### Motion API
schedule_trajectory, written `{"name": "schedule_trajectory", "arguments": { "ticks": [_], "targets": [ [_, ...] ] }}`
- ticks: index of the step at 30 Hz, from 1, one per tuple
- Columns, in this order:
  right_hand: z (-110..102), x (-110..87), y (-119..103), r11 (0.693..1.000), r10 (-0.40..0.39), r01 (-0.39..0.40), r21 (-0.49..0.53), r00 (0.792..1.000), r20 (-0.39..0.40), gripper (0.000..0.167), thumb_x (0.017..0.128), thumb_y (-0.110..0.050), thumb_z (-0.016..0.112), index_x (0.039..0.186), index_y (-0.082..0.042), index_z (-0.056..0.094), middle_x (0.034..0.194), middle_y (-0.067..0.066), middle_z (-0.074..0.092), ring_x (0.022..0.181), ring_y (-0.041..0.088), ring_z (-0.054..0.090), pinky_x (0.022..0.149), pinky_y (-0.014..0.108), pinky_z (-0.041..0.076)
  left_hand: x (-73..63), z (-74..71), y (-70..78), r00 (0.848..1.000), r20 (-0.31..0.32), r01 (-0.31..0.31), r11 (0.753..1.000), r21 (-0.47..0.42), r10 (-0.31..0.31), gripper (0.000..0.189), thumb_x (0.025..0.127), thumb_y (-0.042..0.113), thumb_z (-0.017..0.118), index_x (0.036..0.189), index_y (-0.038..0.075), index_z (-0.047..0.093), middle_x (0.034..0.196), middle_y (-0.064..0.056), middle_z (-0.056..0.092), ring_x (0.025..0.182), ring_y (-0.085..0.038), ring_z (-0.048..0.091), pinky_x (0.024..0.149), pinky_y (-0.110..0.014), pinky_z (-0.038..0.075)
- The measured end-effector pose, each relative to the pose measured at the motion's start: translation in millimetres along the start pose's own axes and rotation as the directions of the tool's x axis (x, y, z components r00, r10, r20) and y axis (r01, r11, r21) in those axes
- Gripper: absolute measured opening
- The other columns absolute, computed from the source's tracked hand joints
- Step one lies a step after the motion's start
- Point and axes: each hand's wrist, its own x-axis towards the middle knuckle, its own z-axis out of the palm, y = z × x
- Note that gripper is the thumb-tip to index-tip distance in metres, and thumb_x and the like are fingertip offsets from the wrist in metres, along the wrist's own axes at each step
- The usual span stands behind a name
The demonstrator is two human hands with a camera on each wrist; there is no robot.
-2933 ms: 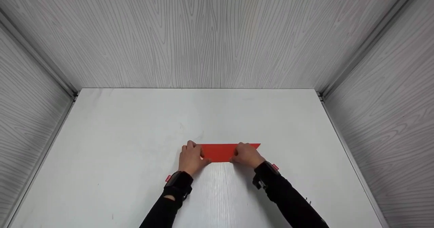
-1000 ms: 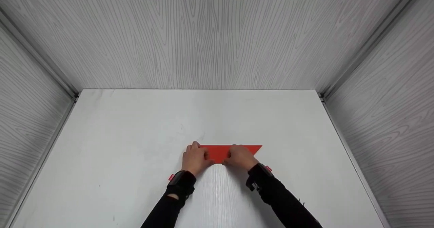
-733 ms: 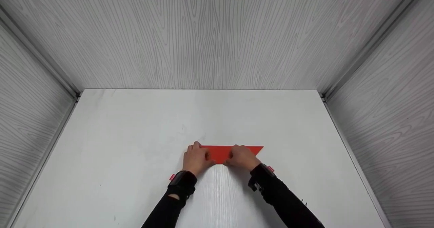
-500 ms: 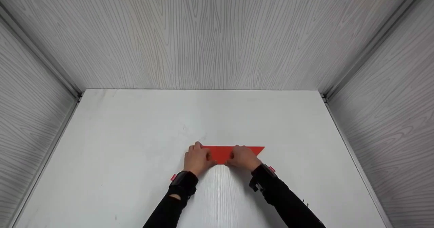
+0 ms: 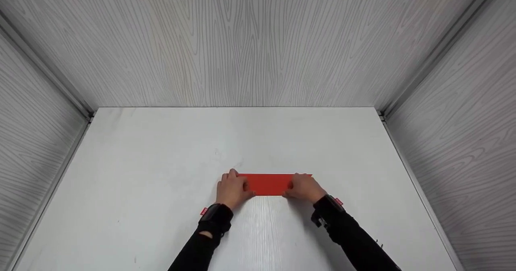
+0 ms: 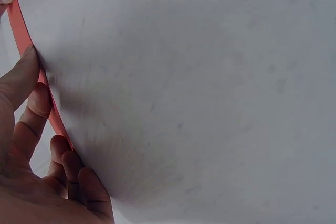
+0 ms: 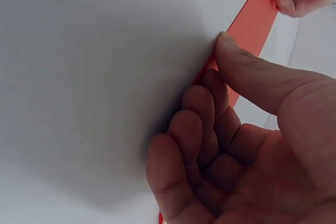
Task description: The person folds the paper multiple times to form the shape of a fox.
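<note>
A folded strip of red paper [image 5: 267,184] lies lengthwise on the white table, its right end slanting to a point. At its left end my left hand [image 5: 232,190] grips it, thumb at the near edge and fingers reaching the far edge. Toward the right end my right hand [image 5: 306,188] pinches the strip, thumb on the near edge beside curled fingers, covering most of the slanted tip. In the left wrist view the paper [image 6: 19,27] shows as a thin band along the left fingers. The right wrist view has the right thumb [image 7: 247,66] lying along the paper's edge.
The white tabletop [image 5: 161,150] spreads around both hands. A pale wood-grain panel [image 5: 238,45] rises at the back, with similar panels on the left [image 5: 32,134] and right [image 5: 463,142]. Both wrists wear black bands with red tags.
My right hand moved slightly left along the strip, then slid back right to near its end, exposing more red in the middle. The left hand stays at the left end.
</note>
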Motion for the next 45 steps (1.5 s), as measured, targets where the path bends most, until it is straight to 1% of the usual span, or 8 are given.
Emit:
{"name": "schedule_trajectory", "arguments": {
  "ticks": [6, 16, 19, 22, 27, 31, 36, 45],
  "targets": [
    [-9, -4.2, 15, 1.0, 0.021, -0.021, -0.013, 1.0, 0.013, 0.051, 0.089, -0.017, 0.08, 0.059, -0.018, 0.039, 0.058, -0.007, 0.027, 0.054, 0.011, 0.028, 0.053, 0.028, 0.024, 0.0, 0.2, 0.5, 1.0, -0.003, -0.002, 1.0, -0.011, 0.002, 0.038, 0.081, 0.028, 0.089, 0.067, 0.017, 0.056, 0.097, -0.006, 0.048, 0.098, -0.032, 0.049, 0.08, -0.046, 0.043],
    [-13, -6.4, 32, 0.997, 0.079, -0.079, 0.016, 0.997, -0.001, 0.024, 0.088, -0.021, 0.082, 0.076, -0.007, 0.066, 0.07, -0.001, 0.052, 0.065, 0.014, 0.045, 0.06, 0.029, 0.037, -3.8, -1.0, 4.9, 1.0, -0.011, -0.004, 1.0, -0.003, 0.004, 0.04, 0.082, 0.026, 0.089, 0.068, 0.015, 0.054, 0.092, -0.005, 0.047, 0.092, -0.028, 0.047, 0.077, -0.043, 0.039],
    [-13, -5.4, 35, 0.995, 0.089, -0.09, 0.043, 0.996, 0.017, 0.024, 0.088, -0.023, 0.082, 0.078, -0.007, 0.067, 0.069, -0.002, 0.053, 0.066, 0.015, 0.047, 0.06, 0.029, 0.038, -2.3, -0.9, 8.5, 0.999, -0.017, -0.028, 0.998, 0.06, 0.029, 0.033, 0.08, 0.026, 0.091, 0.081, 0.011, 0.061, 0.093, -0.007, 0.048, 0.091, -0.028, 0.048, 0.076, -0.042, 0.04],
    [-14, -5.1, 39, 0.993, 0.09, -0.092, 0.068, 0.995, 0.041, 0.025, 0.089, -0.025, 0.082, 0.078, -0.009, 0.067, 0.066, -0.003, 0.053, 0.065, 0.014, 0.047, 0.061, 0.028, 0.039, 1.4, -1.5, 12.7, 0.995, -0.032, -0.093, 0.988, 0.125, 0.098, 0.044, 0.078, 0.024, 0.092, 0.111, 0.007, 0.068, 0.101, -0.012, 0.053, 0.097, -0.03, 0.051, 0.081, -0.043, 0.044],
    [-15, -5.2, 43, 0.993, 0.064, -0.07, 0.096, 0.996, 0.064, 0.04, 0.091, -0.033, 0.08, 0.064, -0.016, 0.056, 0.058, -0.007, 0.038, 0.058, 0.011, 0.037, 0.056, 0.027, 0.031, 6.4, -3.8, 19.3, 0.983, 0.02, -0.184, 0.978, 0.1, 0.183, 0.061, 0.084, 0.009, 0.083, 0.141, 0.008, 0.061, 0.138, -0.02, 0.052, 0.133, -0.04, 0.045, 0.111, -0.058, 0.039],
    [-11, -5.3, 40, 0.986, 0.079, -0.085, 0.141, 0.996, 0.043, 0.044, 0.091, -0.036, 0.08, 0.064, -0.017, 0.05, 0.057, -0.007, 0.034, 0.056, 0.011, 0.034, 0.055, 0.028, 0.029, 8.1, 0.1, 24.2, 0.981, 0.076, -0.185, 0.98, 0.068, 0.18, 0.055, 0.09, 0.012, 0.076, 0.142, 0.006, 0.06, 0.147, -0.021, 0.05, 0.141, -0.043, 0.04, 0.115, -0.068, 0.029],
    [-4, -4.7, 32, 0.984, 0.101, -0.094, 0.149, 0.994, -0.042, 0.042, 0.092, -0.038, 0.079, 0.066, -0.016, 0.053, 0.057, -0.005, 0.037, 0.057, 0.011, 0.037, 0.057, 0.028, 0.033, 10.4, 9.1, 29.5, 0.984, 0.038, -0.176, 0.972, 0.157, 0.172, 0.053, 0.091, 0.028, 0.079, 0.135, 0.003, 0.064, 0.136, -0.019, 0.057, 0.132, -0.039, 0.05, 0.112, -0.065, 0.035],
    [0, -6.2, 26, 0.995, 0.087, -0.08, 0.054, 0.988, -0.128, 0.054, 0.094, -0.036, 0.077, 0.058, -0.018, 0.04, 0.054, -0.006, 0.026, 0.051, 0.01, 0.028, 0.051, 0.027, 0.027, 9.6, 11.7, 34.9, 0.984, -0.023, -0.168, 0.962, 0.214, 0.177, 0.052, 0.084, 0.028, 0.085, 0.125, 0.002, 0.068, 0.122, -0.018, 0.062, 0.114, -0.037, 0.058, 0.095, -0.056, 0.05]
  ]
}}
